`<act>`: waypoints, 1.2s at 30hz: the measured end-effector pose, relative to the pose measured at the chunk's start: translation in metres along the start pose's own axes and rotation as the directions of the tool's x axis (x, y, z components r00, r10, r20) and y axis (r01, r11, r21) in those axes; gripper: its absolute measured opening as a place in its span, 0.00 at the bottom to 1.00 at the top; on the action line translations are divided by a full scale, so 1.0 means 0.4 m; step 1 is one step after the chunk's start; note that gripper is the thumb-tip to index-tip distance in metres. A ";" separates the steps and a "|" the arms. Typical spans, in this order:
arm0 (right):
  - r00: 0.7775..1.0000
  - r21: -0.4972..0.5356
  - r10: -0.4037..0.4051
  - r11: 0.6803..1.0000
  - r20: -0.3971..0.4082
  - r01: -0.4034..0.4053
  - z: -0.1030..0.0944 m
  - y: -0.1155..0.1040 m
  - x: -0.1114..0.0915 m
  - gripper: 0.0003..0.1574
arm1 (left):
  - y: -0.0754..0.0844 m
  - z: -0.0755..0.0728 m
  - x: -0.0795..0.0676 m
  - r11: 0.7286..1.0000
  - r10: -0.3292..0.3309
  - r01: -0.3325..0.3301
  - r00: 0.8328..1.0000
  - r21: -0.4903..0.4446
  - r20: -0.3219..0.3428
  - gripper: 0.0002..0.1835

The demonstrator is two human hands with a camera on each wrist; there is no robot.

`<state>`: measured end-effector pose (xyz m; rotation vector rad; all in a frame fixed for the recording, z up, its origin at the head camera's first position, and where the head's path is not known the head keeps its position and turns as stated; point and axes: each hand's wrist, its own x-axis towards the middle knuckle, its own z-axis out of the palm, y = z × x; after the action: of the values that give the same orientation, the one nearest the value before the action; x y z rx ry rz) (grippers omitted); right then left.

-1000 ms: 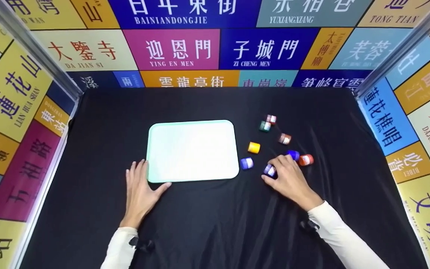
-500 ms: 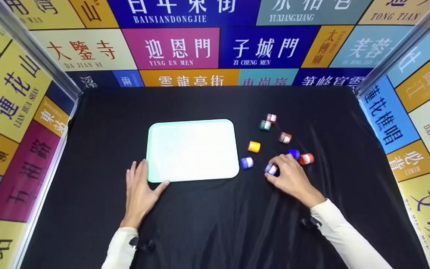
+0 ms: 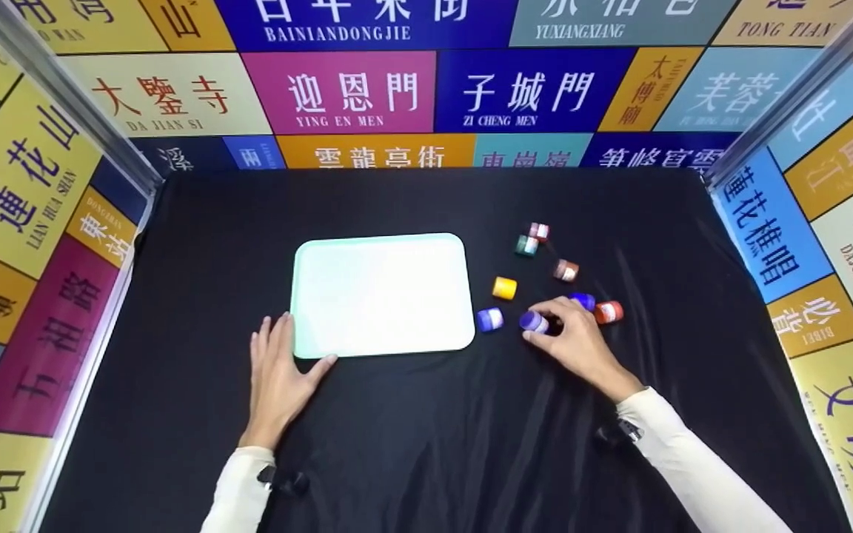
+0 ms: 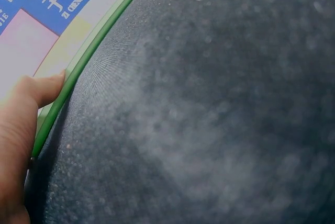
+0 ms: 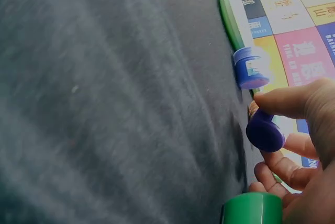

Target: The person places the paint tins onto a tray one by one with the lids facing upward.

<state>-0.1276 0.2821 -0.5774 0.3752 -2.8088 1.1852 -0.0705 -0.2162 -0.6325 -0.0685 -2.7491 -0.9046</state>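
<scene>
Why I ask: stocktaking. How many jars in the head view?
8: purple jar in right hand; blue jar, yellow jar near tray; green jar, maroon jar, brown jar farthest; indigo jar, red jar beside hand. More may hide.

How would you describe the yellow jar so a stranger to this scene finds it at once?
In the head view, find the white, green-rimmed tray. Off its right edge is a blue jar, and just above that in the picture, slightly right, is the yellow jar. Among its neighbours, it alone is yellow.
</scene>
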 end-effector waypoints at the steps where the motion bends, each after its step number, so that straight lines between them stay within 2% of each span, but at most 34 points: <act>1: 1.000 0.015 0.009 1.000 -0.005 -0.009 0.001 -0.002 0.003 0.24 | 0.000 -0.001 0.000 1.000 -0.001 0.001 1.000 -0.001 0.000 0.56; 9: 0.995 0.164 0.082 0.984 -0.051 -0.073 0.017 -0.021 0.026 0.25 | 0.000 -0.004 0.000 1.000 -0.028 0.028 0.999 0.004 0.020 0.57; 13: 0.993 0.200 0.091 0.977 -0.071 -0.076 0.029 -0.030 0.040 0.25 | -0.002 -0.003 0.000 1.000 -0.030 0.030 0.999 0.005 0.022 0.57; 18: 0.995 0.205 0.058 0.978 -0.086 -0.040 0.045 -0.044 0.056 0.23 | 0.002 -0.001 -0.001 1.000 -0.030 0.030 0.999 0.002 0.025 0.57; 26: 0.996 0.282 -0.009 0.959 -0.089 0.034 0.066 -0.085 0.081 0.24 | 0.008 0.006 0.009 1.000 -0.017 0.017 0.999 0.003 0.043 0.57; 36: 0.997 0.304 -0.072 0.949 -0.041 0.081 0.129 -0.122 0.125 0.23 | -0.003 -0.001 0.000 1.000 -0.013 0.013 1.000 0.013 0.024 0.57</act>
<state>-0.1623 0.2028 -0.5718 0.4757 -2.5584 1.5969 -0.0707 -0.2174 -0.6328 -0.0592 -2.7801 -0.8953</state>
